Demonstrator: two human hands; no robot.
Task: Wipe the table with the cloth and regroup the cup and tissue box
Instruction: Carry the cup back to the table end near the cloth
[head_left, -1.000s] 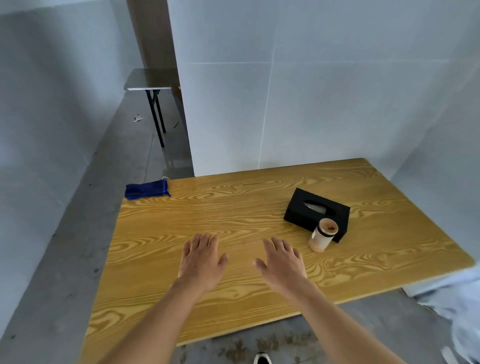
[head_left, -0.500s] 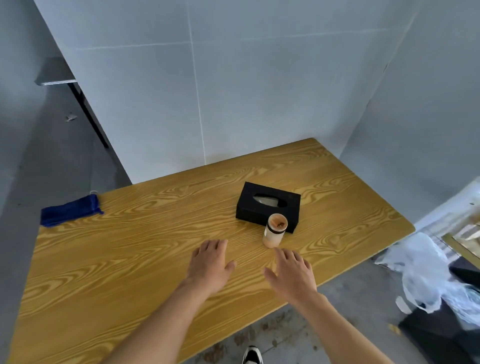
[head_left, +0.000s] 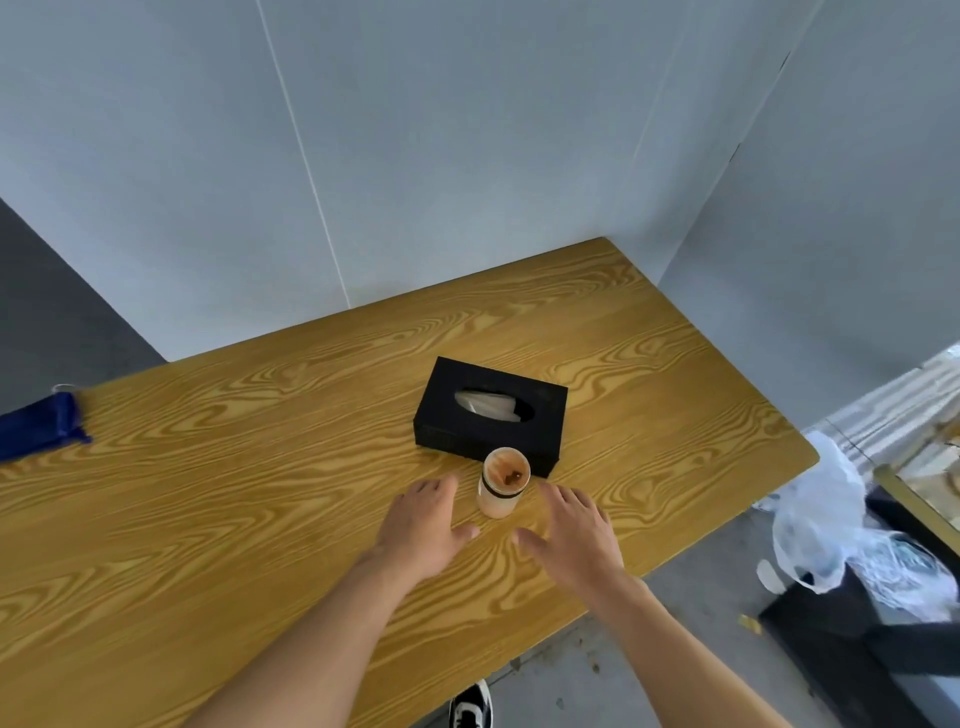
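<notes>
My left hand (head_left: 423, 525) and right hand (head_left: 574, 535) had advanced to flank the cup (head_left: 503, 482) — fingers spread, grasping nothing. The cup stood just before the tissue box (head_left: 491, 413); the cloth (head_left: 39, 432) lay untouched at the table (head_left: 208, 519) edge — clearing evidently preceded wiping.

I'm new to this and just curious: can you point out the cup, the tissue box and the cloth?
cup (head_left: 500, 491): head view, on its pale side wall.
tissue box (head_left: 447, 415): head view, on its black top, left of the opening.
cloth (head_left: 39, 430): head view, on the blue fabric's middle.
</notes>
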